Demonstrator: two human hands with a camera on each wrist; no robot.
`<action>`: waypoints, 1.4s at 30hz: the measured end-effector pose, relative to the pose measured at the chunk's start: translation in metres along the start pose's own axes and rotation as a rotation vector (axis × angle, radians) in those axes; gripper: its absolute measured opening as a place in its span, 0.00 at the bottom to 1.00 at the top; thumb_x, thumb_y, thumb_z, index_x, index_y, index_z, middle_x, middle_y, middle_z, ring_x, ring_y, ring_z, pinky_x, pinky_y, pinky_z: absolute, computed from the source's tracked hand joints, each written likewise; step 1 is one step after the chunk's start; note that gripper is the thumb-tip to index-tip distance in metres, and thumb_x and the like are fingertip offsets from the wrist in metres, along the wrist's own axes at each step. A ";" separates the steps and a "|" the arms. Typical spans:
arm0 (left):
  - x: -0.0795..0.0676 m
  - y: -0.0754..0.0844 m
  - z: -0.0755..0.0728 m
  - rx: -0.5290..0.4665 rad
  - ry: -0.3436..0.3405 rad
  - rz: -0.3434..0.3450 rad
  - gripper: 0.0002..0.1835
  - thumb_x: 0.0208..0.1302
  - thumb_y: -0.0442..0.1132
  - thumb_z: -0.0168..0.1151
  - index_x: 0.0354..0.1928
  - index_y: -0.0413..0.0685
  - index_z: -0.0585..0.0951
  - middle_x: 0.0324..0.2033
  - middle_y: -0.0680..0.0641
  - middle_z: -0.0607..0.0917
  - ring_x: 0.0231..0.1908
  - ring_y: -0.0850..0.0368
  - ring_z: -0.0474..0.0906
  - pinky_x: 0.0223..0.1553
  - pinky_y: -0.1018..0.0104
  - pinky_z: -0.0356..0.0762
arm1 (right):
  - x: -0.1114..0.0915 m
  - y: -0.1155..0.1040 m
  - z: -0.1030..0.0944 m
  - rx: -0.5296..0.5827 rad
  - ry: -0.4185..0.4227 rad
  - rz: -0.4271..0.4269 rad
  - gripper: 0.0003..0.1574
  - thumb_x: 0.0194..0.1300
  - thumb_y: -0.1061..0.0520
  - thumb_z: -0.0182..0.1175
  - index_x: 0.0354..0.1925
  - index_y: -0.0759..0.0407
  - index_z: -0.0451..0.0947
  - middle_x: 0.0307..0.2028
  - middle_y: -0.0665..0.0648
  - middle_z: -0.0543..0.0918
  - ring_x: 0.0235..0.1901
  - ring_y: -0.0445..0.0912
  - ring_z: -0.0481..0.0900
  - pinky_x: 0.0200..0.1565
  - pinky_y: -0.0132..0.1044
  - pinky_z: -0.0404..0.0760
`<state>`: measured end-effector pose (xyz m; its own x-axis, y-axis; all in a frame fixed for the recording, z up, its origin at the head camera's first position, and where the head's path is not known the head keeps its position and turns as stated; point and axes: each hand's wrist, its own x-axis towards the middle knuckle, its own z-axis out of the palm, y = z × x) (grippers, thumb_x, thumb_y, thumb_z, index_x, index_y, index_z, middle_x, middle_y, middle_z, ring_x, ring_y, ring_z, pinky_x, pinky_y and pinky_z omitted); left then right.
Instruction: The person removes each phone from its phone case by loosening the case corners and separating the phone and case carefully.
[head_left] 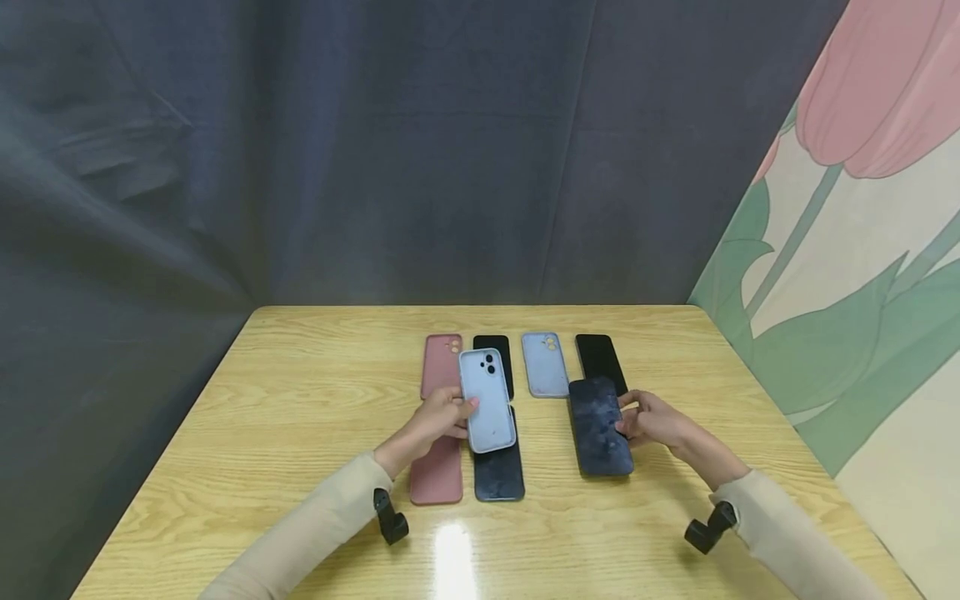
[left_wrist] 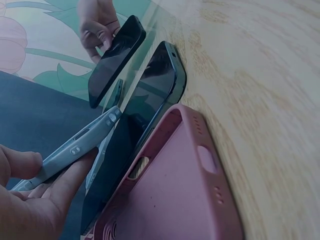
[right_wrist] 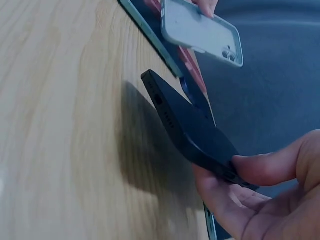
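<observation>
My left hand (head_left: 442, 415) pinches a light blue phone case (head_left: 487, 400) by its left edge, thumb on the inner face. The case is raised over two dark phones, its camera cutouts at the far end. In my right hand (head_left: 651, 419) is a dark phone (head_left: 601, 427), gripped by its right edge with the screen up. The right wrist view shows this phone (right_wrist: 200, 130) held above the table, thumb on one face and fingers beneath. Beneath and beside the left hand lies a pink case (left_wrist: 165, 195), its hollow side up.
On the wooden table (head_left: 315, 375) a second pink case (head_left: 441, 362), a black phone (head_left: 491, 342), another light blue case (head_left: 545, 364) and a black phone (head_left: 600, 358) form a far row. Nearer lie a pink case (head_left: 437, 475) and a dark phone (head_left: 498, 475). A dark curtain hangs behind.
</observation>
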<state>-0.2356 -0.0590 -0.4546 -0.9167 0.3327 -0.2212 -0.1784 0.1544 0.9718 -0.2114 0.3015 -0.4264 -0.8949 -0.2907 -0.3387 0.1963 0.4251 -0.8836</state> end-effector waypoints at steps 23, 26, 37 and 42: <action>0.001 -0.001 0.002 0.014 -0.029 0.018 0.18 0.75 0.37 0.52 0.57 0.28 0.74 0.45 0.36 0.85 0.42 0.47 0.84 0.44 0.54 0.84 | -0.013 0.026 -0.021 -0.024 -0.011 0.053 0.30 0.60 0.73 0.50 0.59 0.82 0.53 0.41 0.62 0.73 0.39 0.47 0.77 0.42 0.45 0.83; 0.001 -0.001 0.002 0.022 -0.026 0.020 0.19 0.75 0.37 0.52 0.58 0.28 0.74 0.46 0.36 0.85 0.43 0.46 0.84 0.44 0.53 0.84 | -0.016 0.027 -0.022 -0.015 -0.017 0.062 0.32 0.58 0.74 0.49 0.59 0.83 0.52 0.41 0.62 0.73 0.40 0.46 0.77 0.42 0.44 0.83; 0.002 0.002 0.004 0.014 -0.036 0.019 0.19 0.76 0.37 0.52 0.59 0.28 0.73 0.45 0.36 0.85 0.43 0.46 0.83 0.44 0.54 0.84 | -0.019 0.029 -0.025 0.023 -0.053 0.053 0.31 0.64 0.69 0.51 0.59 0.84 0.53 0.44 0.62 0.77 0.41 0.44 0.79 0.40 0.40 0.84; 0.001 0.000 0.003 0.016 -0.043 0.019 0.19 0.76 0.38 0.52 0.59 0.28 0.73 0.45 0.37 0.85 0.42 0.47 0.83 0.44 0.54 0.84 | -0.019 0.030 -0.027 0.050 -0.082 0.043 0.31 0.66 0.67 0.53 0.60 0.85 0.54 0.42 0.60 0.77 0.39 0.45 0.79 0.39 0.38 0.85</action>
<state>-0.2356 -0.0561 -0.4552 -0.9036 0.3755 -0.2062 -0.1548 0.1627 0.9745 -0.1990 0.3433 -0.4376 -0.8497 -0.3437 -0.3998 0.2552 0.3954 -0.8823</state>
